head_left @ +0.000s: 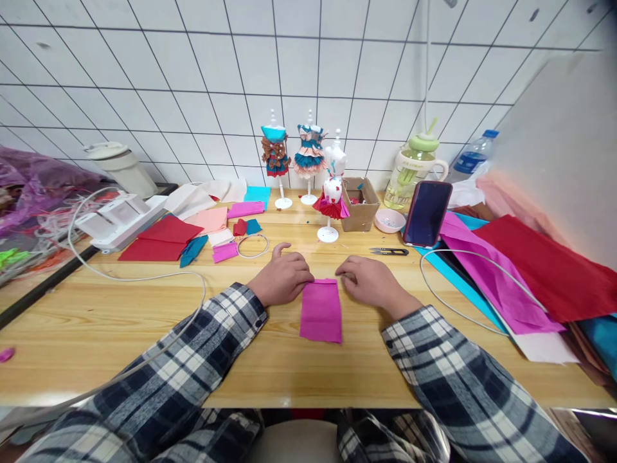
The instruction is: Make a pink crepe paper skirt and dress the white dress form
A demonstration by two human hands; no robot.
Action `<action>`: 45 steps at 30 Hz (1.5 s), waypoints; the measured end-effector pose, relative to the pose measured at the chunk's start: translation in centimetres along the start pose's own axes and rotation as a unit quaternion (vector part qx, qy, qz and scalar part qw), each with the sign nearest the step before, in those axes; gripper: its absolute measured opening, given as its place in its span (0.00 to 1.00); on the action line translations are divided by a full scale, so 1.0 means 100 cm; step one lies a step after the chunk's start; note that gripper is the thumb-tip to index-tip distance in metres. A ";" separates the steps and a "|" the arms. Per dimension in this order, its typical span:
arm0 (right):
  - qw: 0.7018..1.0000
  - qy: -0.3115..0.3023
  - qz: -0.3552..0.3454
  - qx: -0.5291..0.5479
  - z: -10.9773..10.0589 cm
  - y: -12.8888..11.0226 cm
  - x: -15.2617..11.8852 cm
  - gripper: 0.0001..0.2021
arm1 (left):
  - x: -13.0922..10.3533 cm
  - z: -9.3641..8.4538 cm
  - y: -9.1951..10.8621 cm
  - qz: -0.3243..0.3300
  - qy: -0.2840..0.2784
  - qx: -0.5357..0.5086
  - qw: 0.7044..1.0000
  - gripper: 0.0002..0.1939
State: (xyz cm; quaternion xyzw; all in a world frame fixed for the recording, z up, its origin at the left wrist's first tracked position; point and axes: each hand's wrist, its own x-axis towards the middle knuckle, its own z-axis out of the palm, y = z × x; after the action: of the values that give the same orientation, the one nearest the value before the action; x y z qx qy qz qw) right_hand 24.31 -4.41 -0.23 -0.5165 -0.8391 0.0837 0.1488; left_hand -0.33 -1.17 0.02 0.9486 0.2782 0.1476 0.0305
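Note:
A small magenta fabric piece lies on the wooden table, its far edge turned over in a narrow fold. My left hand has its curled fingers closed on the far left corner of that fold. At the far right corner, my right hand is closed with thumb and fingertips together at the cloth's edge; the exact grip is partly hidden. Past my right hand lie black thread snips. Beyond my hands stands a mini dress form in a red and magenta skirt.
Two more dressed mini forms stand behind, beside a cardboard box and a pink dish. A phone leans upright before a bottle. Fabric scraps and a power strip lie left; fabric sheets and a white cable lie right.

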 end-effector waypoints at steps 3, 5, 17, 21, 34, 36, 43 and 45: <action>0.999 0.022 0.019 0.030 0.001 -0.004 0.002 0.09 | 0.000 0.000 0.002 0.014 -0.007 0.029 0.999 0.13; 0.999 0.012 0.019 0.043 0.004 -0.006 0.003 0.07 | 0.000 0.000 0.003 0.023 -0.012 0.050 0.998 0.14; 0.994 -0.026 0.080 0.064 0.009 0.002 0.006 0.03 | 0.002 -0.004 0.010 -0.008 0.008 -0.030 0.999 0.12; 0.992 -0.006 0.048 0.119 0.009 -0.002 0.006 0.01 | 0.003 0.002 0.007 -0.110 0.032 -0.115 0.987 0.21; 0.962 0.033 0.057 0.264 0.013 -0.011 0.007 0.16 | 0.008 0.004 0.011 -0.174 0.065 -0.208 0.960 0.08; 0.960 0.037 0.067 0.270 0.015 -0.011 0.007 0.10 | 0.008 0.003 0.011 -0.169 0.070 -0.189 0.965 0.09; 0.948 0.040 0.086 0.305 0.014 -0.013 0.008 0.14 | 0.006 0.003 0.012 -0.155 0.073 -0.157 0.973 0.09; 0.944 0.035 0.089 0.316 0.016 -0.015 0.008 0.13 | 0.006 0.004 0.012 -0.151 0.070 -0.151 0.975 0.09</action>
State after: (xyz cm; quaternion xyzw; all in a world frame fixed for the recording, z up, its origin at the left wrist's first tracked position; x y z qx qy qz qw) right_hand 22.17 -4.32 -1.13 -0.5180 -0.7147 0.3388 0.3257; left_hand 0.92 -1.88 -0.03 0.8676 0.3941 0.2474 0.1755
